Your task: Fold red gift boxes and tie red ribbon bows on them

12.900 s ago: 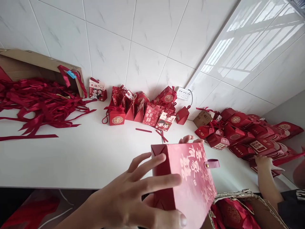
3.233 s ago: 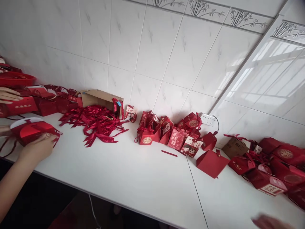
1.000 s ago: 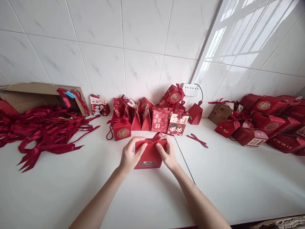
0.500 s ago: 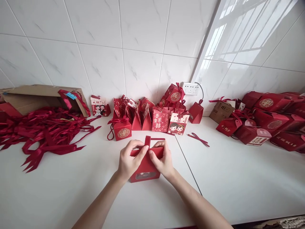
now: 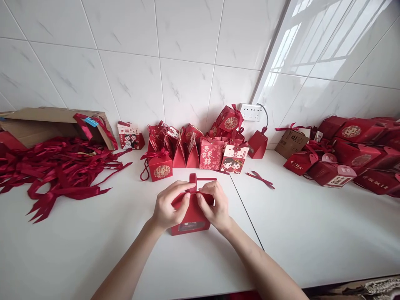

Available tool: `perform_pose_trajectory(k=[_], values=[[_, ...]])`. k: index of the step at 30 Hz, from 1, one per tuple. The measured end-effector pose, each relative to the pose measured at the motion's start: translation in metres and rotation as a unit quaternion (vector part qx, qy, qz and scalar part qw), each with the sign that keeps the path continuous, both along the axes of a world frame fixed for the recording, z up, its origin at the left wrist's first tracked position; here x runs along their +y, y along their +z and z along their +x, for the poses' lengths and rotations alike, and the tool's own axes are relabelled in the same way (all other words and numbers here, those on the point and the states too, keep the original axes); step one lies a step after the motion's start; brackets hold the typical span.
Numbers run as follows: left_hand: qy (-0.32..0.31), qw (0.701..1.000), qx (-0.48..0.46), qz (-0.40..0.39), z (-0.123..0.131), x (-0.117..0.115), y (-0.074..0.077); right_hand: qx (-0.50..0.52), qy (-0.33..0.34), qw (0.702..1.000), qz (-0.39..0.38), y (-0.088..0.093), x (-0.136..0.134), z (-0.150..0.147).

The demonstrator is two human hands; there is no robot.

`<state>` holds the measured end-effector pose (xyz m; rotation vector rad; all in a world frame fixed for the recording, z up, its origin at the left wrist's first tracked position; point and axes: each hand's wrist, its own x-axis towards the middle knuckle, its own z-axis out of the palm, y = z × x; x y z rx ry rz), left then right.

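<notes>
A small red gift box with a dark window on its front stands on the white counter in front of me. My left hand pinches the box's top flap from the left. From the right, my right hand pinches the same top beside the red ribbon handle that sticks up between my fingers. Both hands have their fingers closed on the box's upper edges, pressing them toward each other.
Several finished red gift boxes line the tiled wall behind. A heap of red ribbons spills from a tipped cardboard box at the left. More red boxes pile at the right. A loose ribbon and a white socket lie beyond.
The box's top flaps have come closer together under my fingers and the ribbon handle now stands up between them. My hands stay in nearly the same spot.
</notes>
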<state>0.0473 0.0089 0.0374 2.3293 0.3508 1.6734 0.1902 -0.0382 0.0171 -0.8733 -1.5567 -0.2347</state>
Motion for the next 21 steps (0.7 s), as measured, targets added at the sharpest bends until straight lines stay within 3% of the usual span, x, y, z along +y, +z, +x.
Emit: perform_pose_trajectory(k=[21], values=[[-0.001,1.000,-0.007,0.005,0.0009,-0.0002,-0.0015,0.032,0.006,0.999,-0.025,-0.0018,0.0004,-0.0010]])
